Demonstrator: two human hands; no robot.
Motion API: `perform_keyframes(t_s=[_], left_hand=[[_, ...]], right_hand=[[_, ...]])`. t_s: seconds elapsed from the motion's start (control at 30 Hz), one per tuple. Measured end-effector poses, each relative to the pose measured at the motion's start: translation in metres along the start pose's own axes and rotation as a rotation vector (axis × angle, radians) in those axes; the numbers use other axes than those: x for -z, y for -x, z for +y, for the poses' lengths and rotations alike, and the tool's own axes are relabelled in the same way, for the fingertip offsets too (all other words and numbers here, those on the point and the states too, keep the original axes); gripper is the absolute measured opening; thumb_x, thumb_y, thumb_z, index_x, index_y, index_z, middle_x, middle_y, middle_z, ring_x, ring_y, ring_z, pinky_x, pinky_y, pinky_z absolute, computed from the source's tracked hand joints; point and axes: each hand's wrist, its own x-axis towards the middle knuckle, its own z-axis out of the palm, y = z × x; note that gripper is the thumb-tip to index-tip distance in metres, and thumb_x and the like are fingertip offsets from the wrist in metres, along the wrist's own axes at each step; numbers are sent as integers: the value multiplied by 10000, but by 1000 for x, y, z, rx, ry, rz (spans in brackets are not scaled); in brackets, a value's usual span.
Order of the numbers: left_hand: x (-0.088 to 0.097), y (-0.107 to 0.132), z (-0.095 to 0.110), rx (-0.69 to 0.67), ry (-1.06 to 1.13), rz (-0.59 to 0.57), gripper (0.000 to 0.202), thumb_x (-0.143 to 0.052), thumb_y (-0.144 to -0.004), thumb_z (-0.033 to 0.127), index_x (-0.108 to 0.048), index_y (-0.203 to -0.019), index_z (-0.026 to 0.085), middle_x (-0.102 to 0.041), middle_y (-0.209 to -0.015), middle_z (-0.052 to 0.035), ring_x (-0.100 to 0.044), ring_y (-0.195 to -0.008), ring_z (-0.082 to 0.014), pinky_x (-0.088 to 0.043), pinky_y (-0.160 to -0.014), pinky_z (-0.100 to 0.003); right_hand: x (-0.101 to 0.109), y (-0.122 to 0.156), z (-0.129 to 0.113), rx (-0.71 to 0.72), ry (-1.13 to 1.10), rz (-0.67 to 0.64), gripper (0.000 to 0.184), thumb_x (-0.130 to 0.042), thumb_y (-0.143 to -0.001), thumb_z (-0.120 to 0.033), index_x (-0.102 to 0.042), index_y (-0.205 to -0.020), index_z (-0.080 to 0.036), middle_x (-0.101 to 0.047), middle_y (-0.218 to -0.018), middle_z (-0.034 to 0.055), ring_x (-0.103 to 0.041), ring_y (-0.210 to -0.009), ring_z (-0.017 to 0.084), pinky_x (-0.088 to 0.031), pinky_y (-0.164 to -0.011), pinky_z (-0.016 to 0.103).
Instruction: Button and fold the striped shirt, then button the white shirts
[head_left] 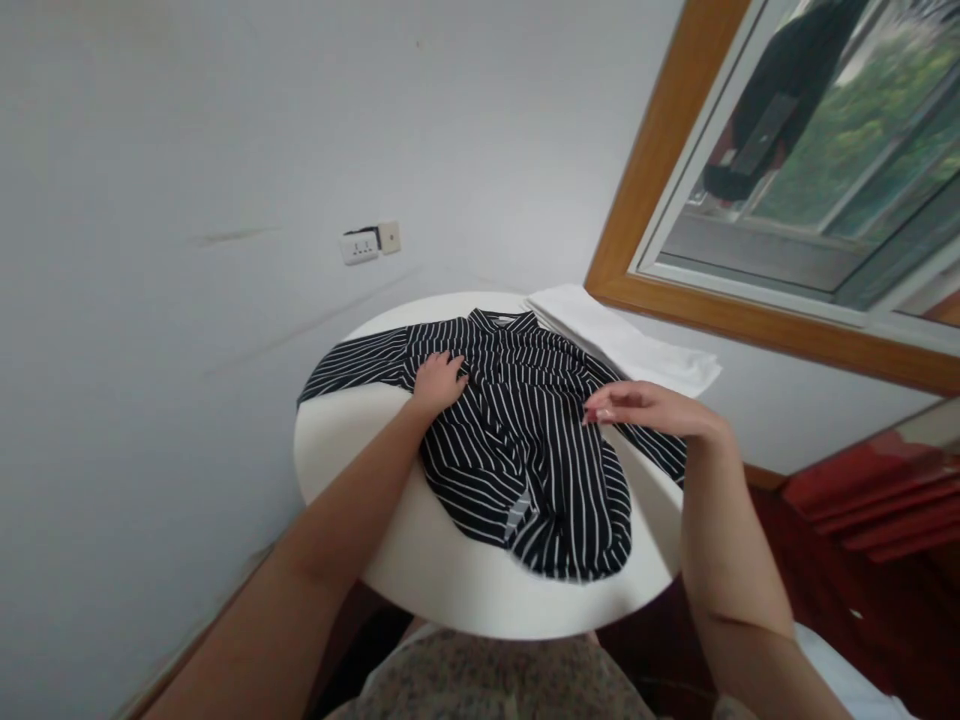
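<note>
A black shirt with white stripes (555,430) lies spread on a round white table (480,605), its collar toward the wall. One sleeve stretches out to the left, the other to the right. Its lower part is wrinkled and bunched, with a curved hem near the front. My left hand (441,382) rests on the left chest of the shirt, fingers spread. Over the right side of the shirt is my right hand (626,404), fingers loosely bent and thumb close to them; I see no cloth between them. Whether its fingertips touch the fabric is unclear.
Folded white cloth (622,335) lies at the table's back right, partly past its edge. The wall behind carries a power socket (360,248). A wood-framed window (622,240) is at the right, with red fabric (877,490) below it.
</note>
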Motion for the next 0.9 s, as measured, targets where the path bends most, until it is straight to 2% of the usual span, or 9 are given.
perform_keyframes(t_s=[0.1, 0.2, 0.27, 0.37, 0.5, 0.57, 0.63, 0.77, 0.9], left_hand=[[20, 7, 14, -32, -16, 81, 435, -482, -851, 308, -520, -1263, 176, -475, -1326, -144, -386, -1242, -305, -322, -1012, -423], [49, 17, 38, -70, 5, 109, 304, -468, -861, 316, -597, -1089, 162, -568, -1121, -143, -477, -1098, -292, -372, -925, -396], [68, 29, 54, -144, 34, 51, 283, -444, -879, 382, -612, -946, 164, -594, -977, -123, -525, -976, -267, -395, -847, -362], [87, 62, 70, -386, 110, -125, 403, -418, -864, 547, -574, -787, 183, -579, -782, -64, -541, -792, -206, -399, -746, -308], [85, 121, 70, -650, 94, -205, 563, -471, -741, 718, -545, -877, 178, -564, -845, -52, -526, -782, -206, -405, -686, -305], [76, 145, 65, -702, 57, -195, 588, -510, -720, 715, -537, -943, 172, -557, -917, -70, -524, -839, -223, -413, -704, -319], [68, 159, 60, -744, 37, -204, 467, -506, -794, 620, -538, -944, 180, -548, -936, -71, -517, -837, -211, -413, -714, -320], [71, 155, 51, -854, 100, -253, 221, -429, -919, 340, -558, -819, 191, -552, -878, -50, -505, -811, -173, -402, -769, -313], [111, 125, 33, -897, 437, -367, 234, -521, -874, 375, -598, -761, 184, -582, -1087, -73, -509, -1003, -185, -379, -926, -332]], right_hand=[[-4, -26, 29, -52, 179, 207, 229, -647, -756, -393, -689, -853, -190, -683, -772, 31, -607, -689, 141, -486, -647, 268], [-15, -46, 53, -288, 441, 187, 268, -593, -818, -384, -660, -688, -159, -607, -553, 32, -544, -521, 129, -435, -556, 268], [-27, -54, 62, -363, 646, 251, 347, -550, -853, -419, -644, -666, -143, -611, -599, 79, -565, -574, 155, -429, -589, 294], [-44, -63, 69, -431, 867, 398, 351, -553, -851, -449, -651, -808, -115, -643, -853, 165, -613, -780, 222, -451, -692, 330], [-57, -73, 72, -474, 984, 424, 263, -505, -890, -337, -619, -988, -121, -608, -1055, 175, -585, -1004, 262, -446, -823, 339], [-56, -75, 72, -480, 974, 454, 259, -430, -924, -305, -587, -1035, -131, -615, -1054, 159, -588, -1013, 259, -440, -835, 334], [-52, -76, 72, -491, 932, 537, 285, -351, -954, -302, -541, -1081, -132, -632, -1021, 148, -614, -956, 252, -441, -813, 334], [-37, -71, 74, -469, 819, 693, 315, -274, -977, -312, -494, -1098, -121, -661, -929, 140, -633, -875, 246, -432, -767, 320], [-18, -64, 84, -447, 743, 742, 258, -365, -948, -322, -536, -996, -135, -670, -866, 135, -625, -839, 246, -417, -744, 306]])
